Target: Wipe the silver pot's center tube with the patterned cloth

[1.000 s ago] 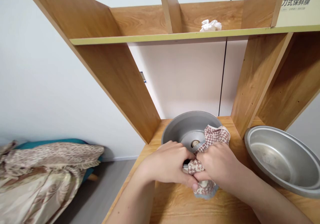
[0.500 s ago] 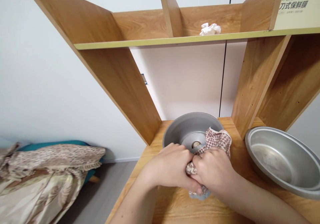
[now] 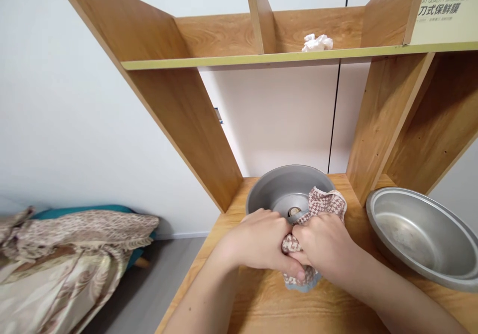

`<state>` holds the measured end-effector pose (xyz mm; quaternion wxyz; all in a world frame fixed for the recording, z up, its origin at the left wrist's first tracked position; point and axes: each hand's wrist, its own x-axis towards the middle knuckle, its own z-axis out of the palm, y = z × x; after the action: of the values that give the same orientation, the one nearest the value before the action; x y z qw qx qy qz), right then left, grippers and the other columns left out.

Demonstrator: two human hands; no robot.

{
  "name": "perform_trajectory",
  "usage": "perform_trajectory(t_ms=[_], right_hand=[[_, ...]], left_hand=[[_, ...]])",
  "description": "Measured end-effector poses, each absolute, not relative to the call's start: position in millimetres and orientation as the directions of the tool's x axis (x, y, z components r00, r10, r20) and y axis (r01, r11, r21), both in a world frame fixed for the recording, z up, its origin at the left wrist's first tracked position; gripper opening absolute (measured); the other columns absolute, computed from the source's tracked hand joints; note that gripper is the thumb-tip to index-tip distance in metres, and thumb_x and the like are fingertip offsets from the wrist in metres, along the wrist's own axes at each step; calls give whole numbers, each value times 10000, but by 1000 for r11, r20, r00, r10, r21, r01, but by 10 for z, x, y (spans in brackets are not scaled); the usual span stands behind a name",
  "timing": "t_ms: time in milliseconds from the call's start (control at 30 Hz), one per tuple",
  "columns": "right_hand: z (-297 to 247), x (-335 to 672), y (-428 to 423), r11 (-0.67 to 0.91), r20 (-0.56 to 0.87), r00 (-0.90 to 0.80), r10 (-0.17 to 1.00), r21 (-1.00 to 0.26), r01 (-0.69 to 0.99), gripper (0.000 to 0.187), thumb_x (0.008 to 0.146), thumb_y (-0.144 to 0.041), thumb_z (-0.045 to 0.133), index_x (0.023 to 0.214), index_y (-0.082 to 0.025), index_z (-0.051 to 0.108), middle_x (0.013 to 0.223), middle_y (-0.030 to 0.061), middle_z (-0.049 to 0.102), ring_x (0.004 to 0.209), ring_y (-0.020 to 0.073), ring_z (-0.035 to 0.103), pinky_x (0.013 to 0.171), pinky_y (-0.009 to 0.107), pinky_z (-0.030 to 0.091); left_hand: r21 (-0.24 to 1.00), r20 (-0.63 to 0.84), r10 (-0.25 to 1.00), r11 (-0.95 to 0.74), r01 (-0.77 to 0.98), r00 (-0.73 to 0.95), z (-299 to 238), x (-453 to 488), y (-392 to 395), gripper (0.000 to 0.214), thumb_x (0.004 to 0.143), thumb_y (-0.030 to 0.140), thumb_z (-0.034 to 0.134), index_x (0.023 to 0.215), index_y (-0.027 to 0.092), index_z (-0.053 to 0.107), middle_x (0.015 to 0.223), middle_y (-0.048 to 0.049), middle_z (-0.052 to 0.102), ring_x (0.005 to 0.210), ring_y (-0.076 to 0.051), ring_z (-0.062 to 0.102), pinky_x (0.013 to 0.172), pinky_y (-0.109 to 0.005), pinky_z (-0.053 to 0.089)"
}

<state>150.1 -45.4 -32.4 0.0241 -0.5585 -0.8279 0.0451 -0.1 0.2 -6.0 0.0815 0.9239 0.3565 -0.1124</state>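
A brown-and-white patterned cloth (image 3: 326, 202) with a light blue edge lies over the front right rim of a round grey metal pot (image 3: 267, 192). My left hand (image 3: 263, 239) is closed at the pot's front rim, gripping the cloth, its thumb pointing right. Pressed up against it, my right hand (image 3: 323, 244) is closed on the same cloth. Part of the cloth bulges out between the two hands, and its blue edge hangs below them. A round fitting shows in the middle of the pot's floor. The fingertips of both hands are mostly hidden.
An oval metal basin (image 3: 421, 234) stands to the right on the wooden desk (image 3: 276, 309). Upright boards and a shelf (image 3: 224, 62) rise behind, bearing crumpled white tissue (image 3: 317, 43) and a pale printed box (image 3: 444, 15). Patterned fabric (image 3: 74, 254) covers a teal seat at lower left.
Both hands keep their hold on the cloth with little visible movement. The whole view has shifted slightly, so most things appear a little farther right.
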Motion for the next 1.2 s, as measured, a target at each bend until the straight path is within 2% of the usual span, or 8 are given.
perform_trajectory(t_ms=[167, 433, 700, 833, 1033, 1200], right_hand=[[-353, 1546, -439, 415, -11, -417, 909, -66, 907, 389, 853, -543, 610, 793, -194, 770, 735, 104, 749, 679, 250, 701, 606, 315, 455], [-309, 1554, -415, 423, -44, -425, 904, -41, 905, 386, 829, -536, 629, 784, -177, 762, 736, 101, 750, 683, 244, 708, 592, 300, 451], [-516, 1452, -436, 424, 126, -419, 899, -15, 905, 265, 852, -381, 625, 835, -143, 740, 760, 131, 745, 668, 219, 692, 626, 309, 469], [-452, 1483, -431, 410, 87, -405, 910, -50, 911, 309, 861, -439, 606, 783, -172, 742, 730, 106, 741, 664, 227, 696, 603, 307, 457], [-342, 1581, -403, 390, 4, -391, 921, -51, 919, 418, 792, -574, 643, 737, -172, 742, 694, 103, 730, 679, 245, 702, 605, 303, 461], [-417, 1494, -404, 426, 33, -425, 905, -26, 905, 324, 843, -446, 608, 780, -158, 744, 744, 116, 743, 668, 249, 704, 597, 322, 467]], left_hand=[[56, -267, 627, -748, 662, 732, -76, -7, 16, 630, 655, 845, 547, 581, 226, 639, 526, -8, 594, 527, -173, 554, 510, -303, 288], [63, -237, 628, -751, 657, 741, -69, -5, 13, 616, 653, 827, 571, 582, 217, 626, 502, 5, 560, 557, -190, 612, 490, -293, 269], [92, -227, 637, -739, 668, 736, -36, 35, -20, 572, 607, 753, 674, 480, 208, 557, 453, 25, 523, 485, -144, 540, 475, -279, 264], [70, -240, 638, -741, 668, 732, -46, 12, -5, 581, 621, 778, 650, 509, 213, 576, 480, 16, 556, 484, -141, 506, 492, -288, 260], [30, -247, 651, -735, 677, 718, -64, -2, 4, 547, 624, 785, 640, 640, 240, 675, 557, 4, 618, 564, -181, 579, 529, -288, 325], [52, -234, 651, -733, 678, 722, -48, 28, -14, 571, 629, 790, 623, 554, 224, 621, 545, -7, 622, 554, -187, 593, 512, -296, 328]])
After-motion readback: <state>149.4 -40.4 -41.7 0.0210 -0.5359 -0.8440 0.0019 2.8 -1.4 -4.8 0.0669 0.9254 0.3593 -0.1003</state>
